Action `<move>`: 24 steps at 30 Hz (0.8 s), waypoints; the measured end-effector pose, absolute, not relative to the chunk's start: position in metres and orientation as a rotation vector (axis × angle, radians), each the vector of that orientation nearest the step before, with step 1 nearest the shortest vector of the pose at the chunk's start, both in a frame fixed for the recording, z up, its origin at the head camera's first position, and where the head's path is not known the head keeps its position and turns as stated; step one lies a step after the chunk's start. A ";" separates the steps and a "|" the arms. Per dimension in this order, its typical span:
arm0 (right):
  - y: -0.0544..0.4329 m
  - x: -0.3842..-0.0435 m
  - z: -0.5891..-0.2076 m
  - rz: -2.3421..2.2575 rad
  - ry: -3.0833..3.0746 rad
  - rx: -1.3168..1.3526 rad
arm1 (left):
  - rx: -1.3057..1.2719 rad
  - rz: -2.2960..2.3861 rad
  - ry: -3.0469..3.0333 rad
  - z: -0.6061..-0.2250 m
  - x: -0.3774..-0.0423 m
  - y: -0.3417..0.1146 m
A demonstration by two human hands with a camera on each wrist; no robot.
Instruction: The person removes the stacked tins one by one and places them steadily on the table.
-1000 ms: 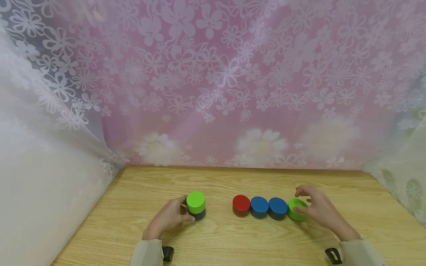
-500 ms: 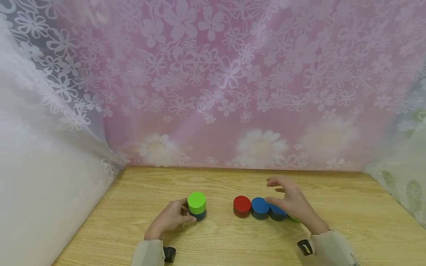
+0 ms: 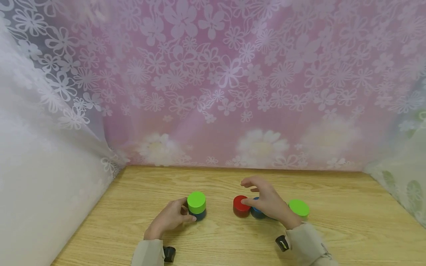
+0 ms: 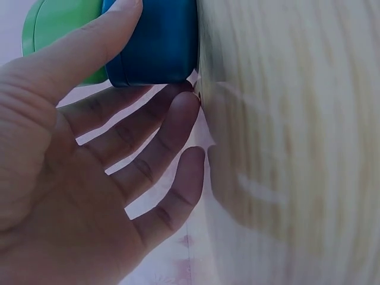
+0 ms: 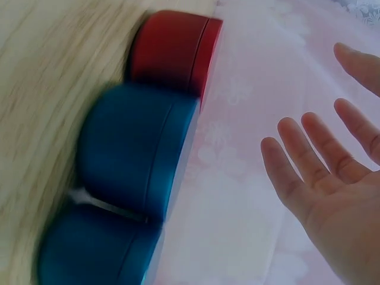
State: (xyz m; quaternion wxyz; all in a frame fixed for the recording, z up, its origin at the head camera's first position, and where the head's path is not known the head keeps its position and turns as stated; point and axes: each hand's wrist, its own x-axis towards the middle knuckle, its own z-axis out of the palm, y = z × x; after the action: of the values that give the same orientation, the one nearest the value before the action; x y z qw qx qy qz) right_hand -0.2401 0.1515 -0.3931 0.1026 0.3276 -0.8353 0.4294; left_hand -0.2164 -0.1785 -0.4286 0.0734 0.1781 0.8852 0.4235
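Observation:
On the left, a green round tin (image 3: 196,201) sits stacked on a dark blue round tin (image 4: 157,47). My left hand (image 3: 169,217) holds the lower blue tin, with the thumb on its near side and the fingers curled behind. A row of tins stands to the right: a red one (image 3: 239,210), then two blue tins (image 5: 133,145), then a green one (image 3: 298,208). Above this row my right hand (image 3: 269,201) hovers with spread fingers and nothing in its grasp. Its thumb overlaps the red lid in the head view, and its wrist covers much of the blue tins.
All the tins stand on a wood-grain table (image 3: 219,244). A pink floral curtain (image 3: 213,111) hangs along the back edge, and pale sheets close off the left and right sides. Each wrist carries a small black device (image 3: 282,243).
My right hand has moved left, from the green tin at the row's end, over the blue tins to the red one. The left hand and its stack have stayed put.

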 end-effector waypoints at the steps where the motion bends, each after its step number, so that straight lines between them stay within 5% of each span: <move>1: 0.149 -0.240 -0.393 1.276 -2.465 0.979 | 0.534 1.272 2.654 -0.429 -0.216 -0.178; 24: 0.106 -0.239 -0.398 1.312 -2.485 1.081 | 0.557 1.265 2.656 -0.429 -0.216 -0.177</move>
State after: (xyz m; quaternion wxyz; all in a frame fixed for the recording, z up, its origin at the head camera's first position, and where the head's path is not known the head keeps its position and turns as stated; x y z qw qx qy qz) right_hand -0.2394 0.1059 -0.3985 0.0651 0.3583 -0.8236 0.4349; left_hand -0.2158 -0.1770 -0.4290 0.0738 0.1857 0.8846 0.4214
